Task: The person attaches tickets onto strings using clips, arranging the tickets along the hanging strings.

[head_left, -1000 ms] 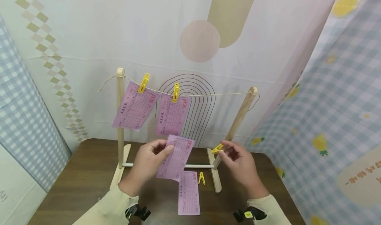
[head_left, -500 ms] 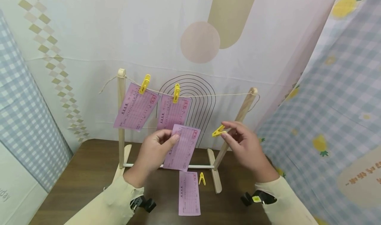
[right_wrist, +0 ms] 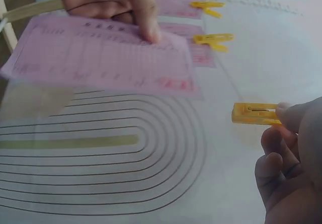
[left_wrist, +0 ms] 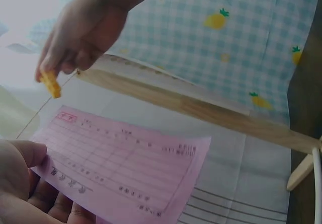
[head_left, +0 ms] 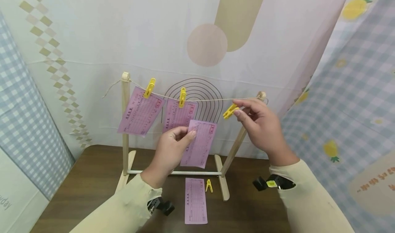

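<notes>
My left hand (head_left: 171, 149) pinches a pink printed slip (head_left: 200, 145) by its left edge, just below the string (head_left: 213, 99). In my right hand (head_left: 260, 128) a yellow clothespin (head_left: 230, 111) is held between thumb and fingers, apart from both string and slip. The right wrist view shows that clothespin (right_wrist: 255, 113) close up, with the held slip (right_wrist: 100, 55) across from it. Two more pink slips, one at the left (head_left: 141, 111) and one beside it (head_left: 179, 113), hang from the string under yellow clothespins. The held slip partly covers the second.
A wooden stand with a left post (head_left: 125, 123) and right post (head_left: 237, 144) carries the string; a white bar (head_left: 185, 173) joins its feet. On the dark table (head_left: 92, 178) lie another pink slip (head_left: 196, 202) and a yellow clothespin (head_left: 209, 185). Patterned cloth hangs behind.
Both hands have risen toward the string. The left hand carried its slip up and to the right; the right hand lifted the clothespin. The hanging slips and the things on the table stay put.
</notes>
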`<state>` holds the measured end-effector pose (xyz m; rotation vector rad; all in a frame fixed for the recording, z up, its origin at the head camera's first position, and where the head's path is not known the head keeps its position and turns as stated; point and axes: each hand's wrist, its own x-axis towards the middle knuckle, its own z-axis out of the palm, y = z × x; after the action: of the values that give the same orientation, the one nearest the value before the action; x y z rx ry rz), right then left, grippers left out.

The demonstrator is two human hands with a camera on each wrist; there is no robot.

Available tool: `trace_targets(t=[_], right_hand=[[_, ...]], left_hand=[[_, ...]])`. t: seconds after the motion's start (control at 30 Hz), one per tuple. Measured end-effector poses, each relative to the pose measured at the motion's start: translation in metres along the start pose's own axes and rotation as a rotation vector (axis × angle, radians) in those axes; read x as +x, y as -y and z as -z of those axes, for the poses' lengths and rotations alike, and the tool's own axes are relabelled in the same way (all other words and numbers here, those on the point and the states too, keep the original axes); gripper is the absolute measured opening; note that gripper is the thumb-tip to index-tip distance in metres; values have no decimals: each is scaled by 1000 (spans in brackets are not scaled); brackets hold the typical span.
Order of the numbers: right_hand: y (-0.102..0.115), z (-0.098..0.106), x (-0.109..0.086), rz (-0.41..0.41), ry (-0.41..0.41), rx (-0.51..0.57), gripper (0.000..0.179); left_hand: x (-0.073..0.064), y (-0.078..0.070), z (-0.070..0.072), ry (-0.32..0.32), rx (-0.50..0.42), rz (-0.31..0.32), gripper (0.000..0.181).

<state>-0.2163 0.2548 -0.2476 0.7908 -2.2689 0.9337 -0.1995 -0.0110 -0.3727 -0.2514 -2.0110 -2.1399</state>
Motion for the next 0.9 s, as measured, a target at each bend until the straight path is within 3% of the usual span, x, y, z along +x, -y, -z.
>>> trace_targets(t=[0.27,0.5,0.9], right_hand=[[20,7,33,13,40,-37,26],[33,8,51,-63,35,-110,22],[38,4,70,-187,82,-135,20]], left_hand=[[11,-12,-17,-7,-25,42,28],[20,-25,-26,-37,-56,59,32],[25,-31,-31,-59,-35,82,38]])
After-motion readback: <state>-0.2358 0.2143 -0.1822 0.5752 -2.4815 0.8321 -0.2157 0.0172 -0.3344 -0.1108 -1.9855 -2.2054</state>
